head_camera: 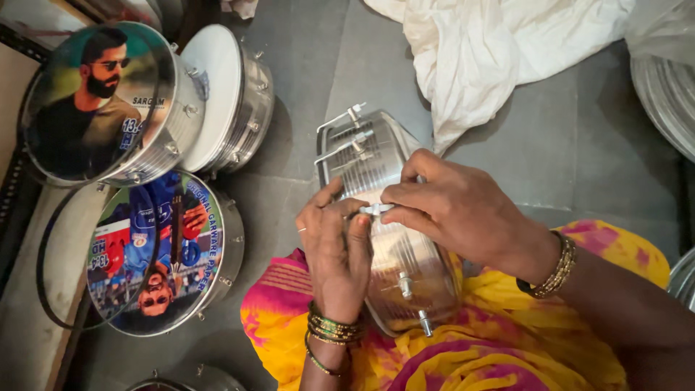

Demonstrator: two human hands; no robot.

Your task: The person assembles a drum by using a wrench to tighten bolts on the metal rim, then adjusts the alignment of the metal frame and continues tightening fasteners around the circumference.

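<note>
Metal drum shell, shiny, ribbed, with tension rods along its side, lies on the lap; left hand grips it, right hand pinches a small white fitting.

The smooth grey stone floor holds everything here. At about ten o'clock, three round shiny metal drums lie close together on it. One has a picture of a person on its round skin, one has a plain white skin, and one has a colourful picture skin. A thin black ring lies at nine o'clock. A crumpled white cloth lies at one o'clock. At three o'clock sits a ridged silver metal piece, only partly seen.
</note>
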